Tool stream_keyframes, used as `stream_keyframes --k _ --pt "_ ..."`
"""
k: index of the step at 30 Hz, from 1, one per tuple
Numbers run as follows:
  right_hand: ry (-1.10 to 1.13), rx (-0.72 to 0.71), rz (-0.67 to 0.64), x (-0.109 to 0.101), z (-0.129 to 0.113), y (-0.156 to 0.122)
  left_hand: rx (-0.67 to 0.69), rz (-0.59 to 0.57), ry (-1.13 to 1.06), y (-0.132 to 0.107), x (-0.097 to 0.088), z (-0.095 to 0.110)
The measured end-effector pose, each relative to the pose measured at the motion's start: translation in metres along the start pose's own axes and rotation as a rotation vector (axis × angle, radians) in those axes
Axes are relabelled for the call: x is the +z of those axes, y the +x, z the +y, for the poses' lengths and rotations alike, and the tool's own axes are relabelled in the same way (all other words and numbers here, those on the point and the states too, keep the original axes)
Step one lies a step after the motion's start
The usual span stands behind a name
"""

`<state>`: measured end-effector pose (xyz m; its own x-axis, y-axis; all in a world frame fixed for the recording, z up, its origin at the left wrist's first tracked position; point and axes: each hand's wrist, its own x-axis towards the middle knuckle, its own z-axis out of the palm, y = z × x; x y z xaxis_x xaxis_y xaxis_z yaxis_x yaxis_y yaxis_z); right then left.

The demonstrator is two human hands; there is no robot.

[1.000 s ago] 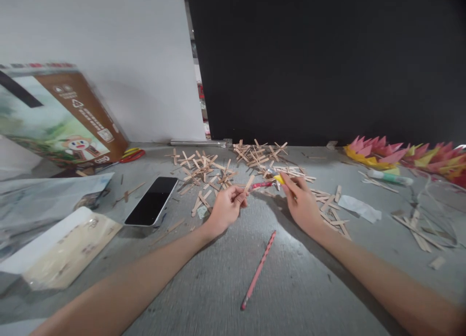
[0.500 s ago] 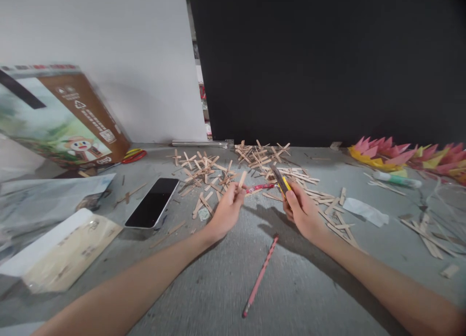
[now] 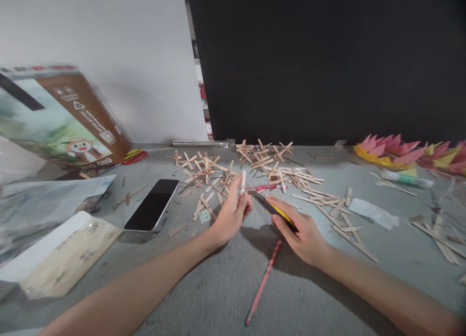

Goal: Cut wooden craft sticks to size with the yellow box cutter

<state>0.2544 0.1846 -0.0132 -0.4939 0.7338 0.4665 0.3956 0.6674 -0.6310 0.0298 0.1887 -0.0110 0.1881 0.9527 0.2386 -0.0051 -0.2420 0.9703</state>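
Between the thumb and fingers of my left hand (image 3: 231,214) a wooden craft stick (image 3: 243,181) stands nearly upright. My right hand (image 3: 300,230) is closed around a yellow and black utility knife (image 3: 278,213). Its front end points left and reaches close to the left fingers; whether it touches the stick I cannot tell. Behind the hands lies a red wrapper strip (image 3: 267,186). A pink pencil (image 3: 265,281) rests on the grey table (image 3: 204,297) just below and between the hands.
Loose and crossed craft sticks (image 3: 204,171) are scattered behind the hands, more sticks (image 3: 320,198) to the right. A phone (image 3: 152,205), packet (image 3: 69,258) and printed bag (image 3: 73,122) are at left. Pink and yellow paper flowers (image 3: 391,151), glue stick (image 3: 407,179) and white paper scrap (image 3: 374,213) are at right.
My right hand has come lower and turned the knife from steep to slanting, its front end now nearer my left hand. The left hand has rotated slightly, bringing the stick more upright.
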Motion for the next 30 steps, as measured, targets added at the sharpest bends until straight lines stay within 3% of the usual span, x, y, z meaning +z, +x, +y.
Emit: stream_keyframes --k 19,30 --pt "0.009 -0.009 0.027 0.004 -0.004 -0.001 0.047 -0.065 0.161 -0.004 0.000 -0.003" --pt "0.076 0.225 0.007 0.008 -0.025 -0.006 -0.014 -0.049 0.449 -0.007 -0.001 0.005"
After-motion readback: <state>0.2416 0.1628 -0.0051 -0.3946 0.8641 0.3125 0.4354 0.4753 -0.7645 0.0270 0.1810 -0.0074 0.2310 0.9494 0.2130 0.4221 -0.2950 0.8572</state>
